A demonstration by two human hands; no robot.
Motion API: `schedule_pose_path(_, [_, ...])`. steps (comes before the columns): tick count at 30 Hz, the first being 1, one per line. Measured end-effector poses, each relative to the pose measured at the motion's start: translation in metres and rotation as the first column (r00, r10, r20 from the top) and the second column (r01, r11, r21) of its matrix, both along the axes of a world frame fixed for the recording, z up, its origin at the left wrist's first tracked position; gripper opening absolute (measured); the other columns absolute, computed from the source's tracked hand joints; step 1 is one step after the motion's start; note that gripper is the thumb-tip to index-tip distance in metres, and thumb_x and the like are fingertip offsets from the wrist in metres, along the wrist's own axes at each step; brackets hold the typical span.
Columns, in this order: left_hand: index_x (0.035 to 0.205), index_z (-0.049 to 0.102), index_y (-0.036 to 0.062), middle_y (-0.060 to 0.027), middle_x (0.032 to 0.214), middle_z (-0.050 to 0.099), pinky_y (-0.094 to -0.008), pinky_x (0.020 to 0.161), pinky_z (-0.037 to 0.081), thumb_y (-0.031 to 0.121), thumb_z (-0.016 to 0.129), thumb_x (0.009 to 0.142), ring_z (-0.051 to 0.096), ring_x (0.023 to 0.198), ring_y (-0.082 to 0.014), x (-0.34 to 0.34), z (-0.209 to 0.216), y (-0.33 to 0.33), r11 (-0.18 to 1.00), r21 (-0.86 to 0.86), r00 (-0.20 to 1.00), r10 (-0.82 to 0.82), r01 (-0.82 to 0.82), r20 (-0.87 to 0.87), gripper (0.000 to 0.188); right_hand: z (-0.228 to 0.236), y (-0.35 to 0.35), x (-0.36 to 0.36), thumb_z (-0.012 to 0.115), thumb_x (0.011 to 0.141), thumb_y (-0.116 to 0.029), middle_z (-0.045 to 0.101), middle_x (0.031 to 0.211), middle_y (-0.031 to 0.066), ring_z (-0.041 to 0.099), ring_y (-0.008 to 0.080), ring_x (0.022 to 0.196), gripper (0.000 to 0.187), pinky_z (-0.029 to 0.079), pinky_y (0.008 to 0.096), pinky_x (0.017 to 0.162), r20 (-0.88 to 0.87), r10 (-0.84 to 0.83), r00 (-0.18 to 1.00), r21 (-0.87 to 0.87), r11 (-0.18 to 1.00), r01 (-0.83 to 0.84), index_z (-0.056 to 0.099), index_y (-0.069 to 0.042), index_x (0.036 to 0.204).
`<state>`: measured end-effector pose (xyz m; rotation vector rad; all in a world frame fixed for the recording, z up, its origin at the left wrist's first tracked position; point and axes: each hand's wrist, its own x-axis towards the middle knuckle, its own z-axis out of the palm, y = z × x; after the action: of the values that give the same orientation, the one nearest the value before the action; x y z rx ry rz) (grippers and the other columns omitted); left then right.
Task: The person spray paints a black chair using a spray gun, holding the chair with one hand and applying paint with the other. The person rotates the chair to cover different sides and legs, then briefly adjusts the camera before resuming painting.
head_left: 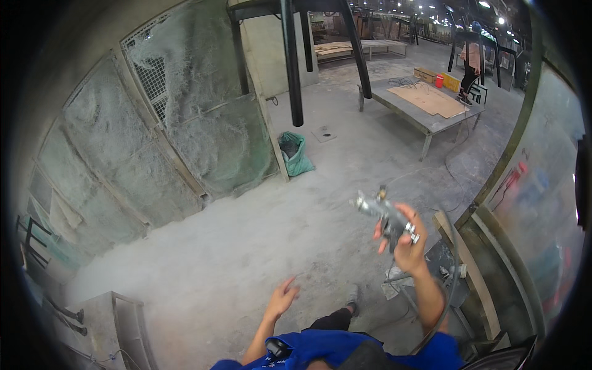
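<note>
Spray gun (387,216) is held over the floor (216,246) in the closed grip of the right hand (409,251); the left hand (282,300) is empty. Steady aim and a free hose (456,271) should be ensured.

dusty grey floor (246,240); metal table (410,111); distant lights (501,21).

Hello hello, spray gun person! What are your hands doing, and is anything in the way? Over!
Right hand gripping metal spray gun. Left hand empty, fingers loose. Possible obstacle: hose beside right forearm.
</note>
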<state>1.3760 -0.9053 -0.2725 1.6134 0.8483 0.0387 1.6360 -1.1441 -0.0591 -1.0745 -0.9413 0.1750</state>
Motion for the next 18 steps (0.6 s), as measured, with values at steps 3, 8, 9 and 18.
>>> schedule_pose_path(3, [0.150, 0.049, 0.0046, -0.0261, 0.116, 0.072, -0.0459, 0.100, 0.052, 0.057, 0.068, 0.087, 0.068, 0.113, -0.0424, -0.114, -0.114, 0.022, 0.939, 0.295, 0.932, -0.064, 0.177, -0.356, 0.084, 0.079, 0.025, 0.006, 0.061, 0.095, -0.062, 0.068, 0.106, 0.0118, 0.070, 0.0156, 0.083, 0.084, 0.060, 0.0249, 0.059, 0.287, -0.031, 0.957, -0.138, 0.988, 0.073, 0.044, 0.001, 0.148])
schedule_pose_path(8, [0.147, 0.052, 0.0019, -0.0217, 0.116, 0.074, -0.0458, 0.098, 0.054, 0.052, 0.071, 0.087, 0.070, 0.110, -0.0395, -0.266, -0.253, 0.040, 0.832, 0.346, 0.805, -0.185, 0.434, -0.564, 0.081, 0.193, 0.076, -0.020, 0.054, 0.104, -0.052, 0.064, 0.094, 0.0086, 0.070, 0.0161, 0.077, 0.065, 0.058, 0.0256, 0.051, 0.250, -0.157, 0.955, -0.095, 0.978, 0.186, 0.046, -0.005, 0.148])
schedule_pose_path(9, [0.147, 0.052, 0.0019, -0.0215, 0.115, 0.074, -0.0456, 0.097, 0.054, 0.052, 0.071, 0.087, 0.070, 0.110, -0.0391, -0.285, -0.270, 0.046, 0.830, 0.376, 0.830, -0.172, 0.413, -0.531, 0.080, 0.208, 0.084, -0.036, 0.052, 0.105, -0.052, 0.064, 0.093, 0.0087, 0.070, 0.0162, 0.076, 0.064, 0.058, 0.0260, 0.050, 0.243, -0.188, 0.952, -0.041, 0.978, 0.203, 0.047, -0.004, 0.147])
schedule_pose_path(18, [0.146, 0.053, 0.0018, -0.0198, 0.113, 0.075, -0.0438, 0.095, 0.055, 0.048, 0.072, 0.088, 0.071, 0.106, -0.0357, -0.304, -0.264, 0.201, 0.995, 0.089, 0.908, -0.006, 0.048, -0.419, 0.076, 0.296, 0.214, -0.181, 0.051, 0.106, -0.050, 0.063, 0.084, 0.0079, 0.064, 0.0132, 0.067, 0.058, 0.047, 0.0219, 0.041, 0.362, -0.427, 0.829, 0.339, 0.888, 0.310, 0.051, -0.002, 0.139])
